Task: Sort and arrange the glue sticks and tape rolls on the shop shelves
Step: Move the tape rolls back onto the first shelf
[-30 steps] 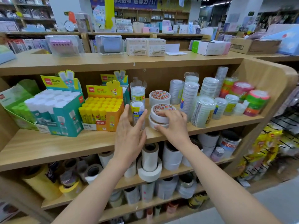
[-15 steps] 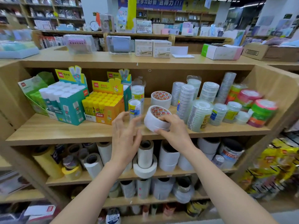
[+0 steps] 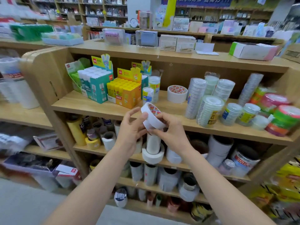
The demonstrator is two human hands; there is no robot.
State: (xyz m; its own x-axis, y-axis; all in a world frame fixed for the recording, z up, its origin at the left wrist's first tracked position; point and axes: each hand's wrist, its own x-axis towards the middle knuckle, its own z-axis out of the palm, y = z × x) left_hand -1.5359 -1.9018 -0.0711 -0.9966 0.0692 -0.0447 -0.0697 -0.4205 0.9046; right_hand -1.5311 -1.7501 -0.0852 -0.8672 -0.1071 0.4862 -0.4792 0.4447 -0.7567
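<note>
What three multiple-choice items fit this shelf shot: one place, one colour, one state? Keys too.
1. Where does the orange box of glue sticks stand?
A. Right of the teal box, on the same shelf
B. On the floor
C. On the top board

2. What colour are the caps in the orange box?
A. Blue
B. Yellow
C. Black

3. What is the state of the white tape roll nearest the camera?
A. Lying flat on the shelf
B. Held off the shelf by the left hand and right hand
C. Stacked on another roll

Key:
1 A: the two boxes stand side by side, the orange one to the right.
2 B: rows of yellow caps fill the box top.
3 B: fingers of both hands grip the roll in front of the shelf edge.
</note>
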